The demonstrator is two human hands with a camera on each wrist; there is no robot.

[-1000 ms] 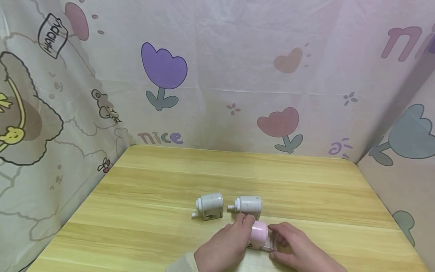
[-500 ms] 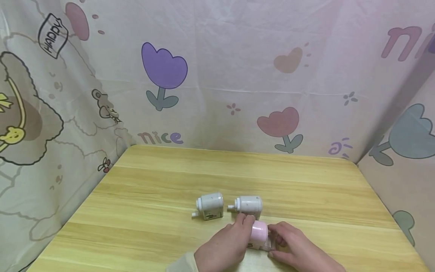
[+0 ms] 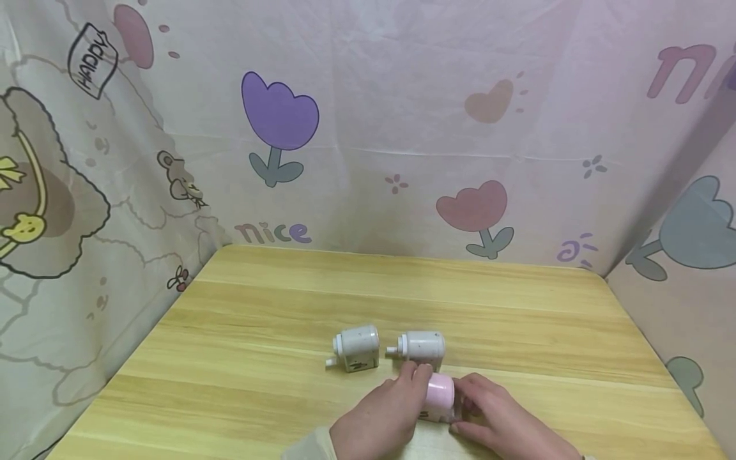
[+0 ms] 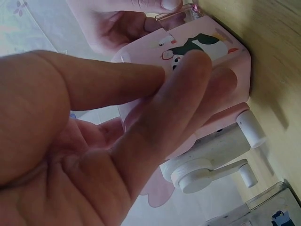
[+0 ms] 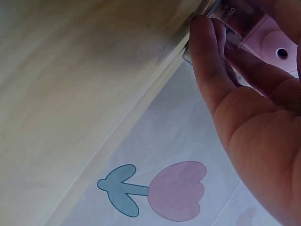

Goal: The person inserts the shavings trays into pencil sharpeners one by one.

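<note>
A pink crank pencil sharpener [image 3: 440, 392] with a cartoon print stands near the front of the table. My left hand [image 3: 379, 415] grips its body from the left, thumb and fingers across the printed side [image 4: 230, 47] in the left wrist view. On the right, my right hand [image 3: 503, 412] pinches the clear plastic drawer [image 5: 237, 19] at the sharpener's end. Most of that drawer sits inside the body, partly hidden by fingers. Above it, the right wrist view shows the round pencil hole [image 5: 282, 53].
Two white crank sharpeners, one at left [image 3: 358, 348] and one at right [image 3: 424, 346], stand just behind the hands. The right one is close to my left fingertips. A printed cloth [image 3: 368, 128] hangs behind the wooden table [image 3: 259, 306].
The clear drawer has slid left into the pink pencil sharpener, my right hand moving with it. My left hand has stayed in place on the body.
</note>
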